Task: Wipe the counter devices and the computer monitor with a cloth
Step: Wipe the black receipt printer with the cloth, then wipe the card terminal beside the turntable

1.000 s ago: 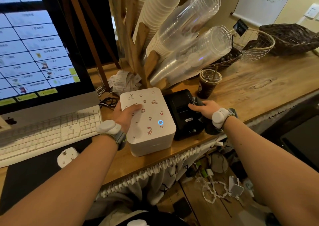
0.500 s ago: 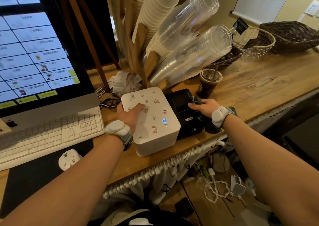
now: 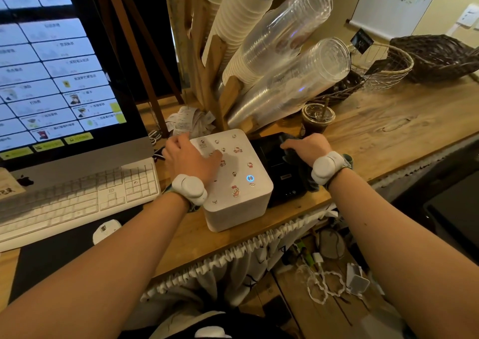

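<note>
Right of centre, a dark cloth (image 3: 302,169) lies on the black receipt printer (image 3: 269,154), with the right hand (image 3: 308,147) curled over it. The left hand (image 3: 189,157) rests with fingers apart on the stickered white box (image 3: 241,185). The computer monitor (image 3: 64,79) fills the upper left.

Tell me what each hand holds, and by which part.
Right hand grips the dark cloth, bunched under its palm, atop the black printer. Left hand holds nothing; it rests on the white box, rear left corner.
</note>
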